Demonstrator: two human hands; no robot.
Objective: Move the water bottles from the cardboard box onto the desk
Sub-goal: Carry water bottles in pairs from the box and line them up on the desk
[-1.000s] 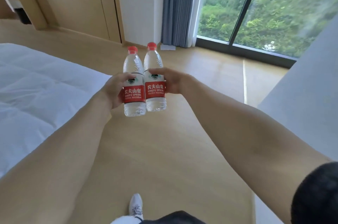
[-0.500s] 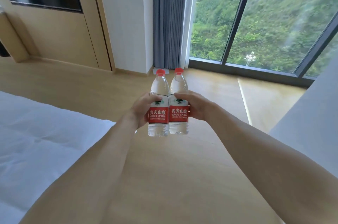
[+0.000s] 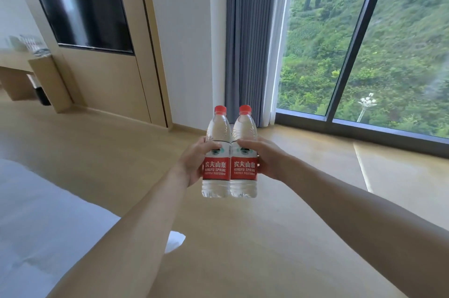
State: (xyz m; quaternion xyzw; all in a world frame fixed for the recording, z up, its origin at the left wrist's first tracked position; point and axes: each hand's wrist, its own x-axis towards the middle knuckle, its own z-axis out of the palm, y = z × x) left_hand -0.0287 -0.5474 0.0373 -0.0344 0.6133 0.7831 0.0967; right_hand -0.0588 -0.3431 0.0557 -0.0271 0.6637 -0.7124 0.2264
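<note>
Two clear water bottles with red caps and red labels stand upright side by side in the air in front of me. My left hand (image 3: 194,164) grips the left bottle (image 3: 216,152) around its middle. My right hand (image 3: 264,159) grips the right bottle (image 3: 244,152) the same way. The two bottles touch each other. The wooden desk (image 3: 14,64) is far off at the left edge, with several blurred items on its top. The cardboard box is not in view.
A white bed (image 3: 36,224) fills the lower left. Wooden floor (image 3: 97,147) stretches ahead towards the desk. A dark TV (image 3: 82,8) hangs on the wood-panelled wall, a grey curtain (image 3: 245,37) hangs beside the large window (image 3: 364,42) on the right.
The view has lifted and swung left: the TV and the desk have come into sight. Both hands still hold the bottles out in front, pressed together.
</note>
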